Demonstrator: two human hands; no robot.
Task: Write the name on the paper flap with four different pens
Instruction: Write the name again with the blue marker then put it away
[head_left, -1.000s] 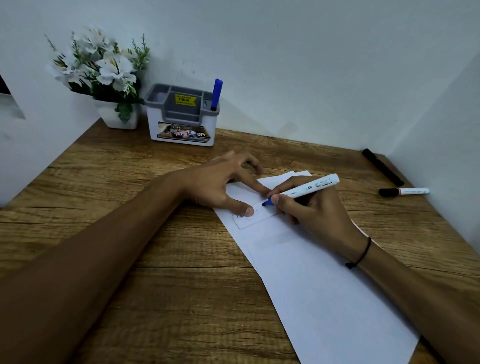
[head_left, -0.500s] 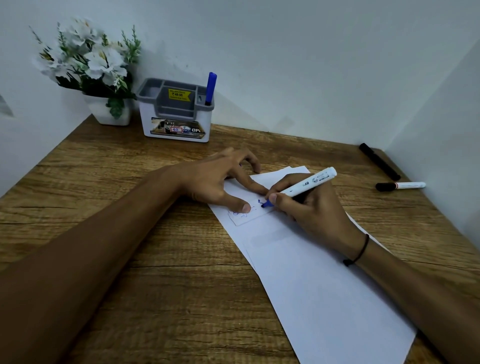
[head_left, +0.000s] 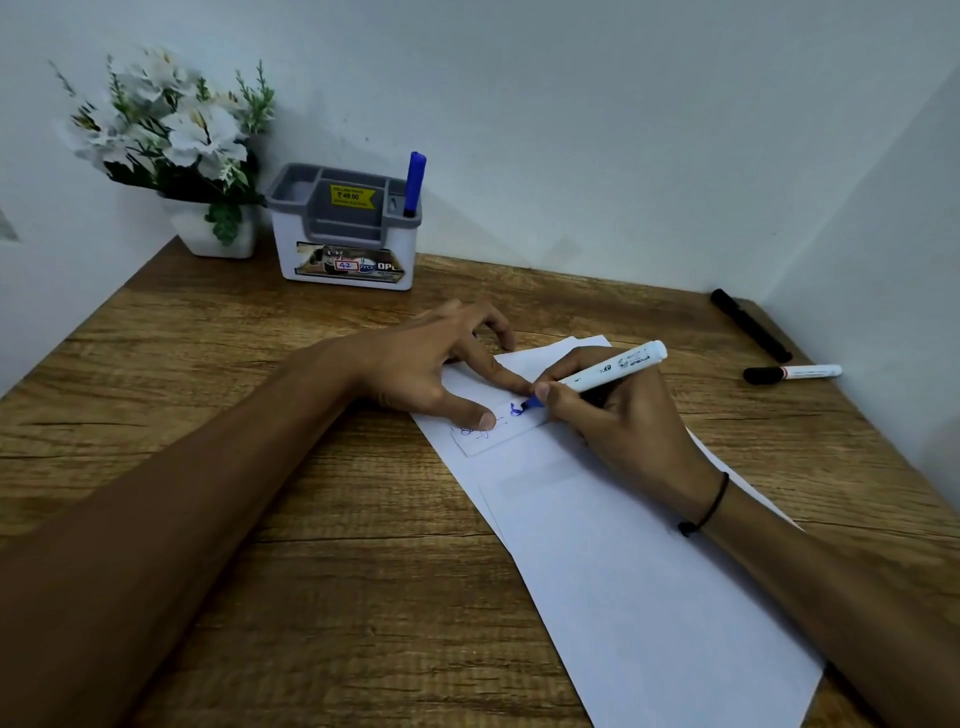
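The wooden desk top (head_left: 260, 519) is mid-brown with darker streaked grain. The long paper sheet (head_left: 649, 597) and its small folded paper flap (head_left: 498, 434) are white; the flap carries blue ink scribbles. The white-barrelled marker with a blue tip (head_left: 613, 370) bears dark print. The grey-and-white plastic pen holder (head_left: 345, 228) shows a yellow price sticker and holds a blue pen (head_left: 414, 183). The artificial flowers (head_left: 171, 124) are white with green leaves, in a white pot. The thin wrist band (head_left: 709, 506) is black.
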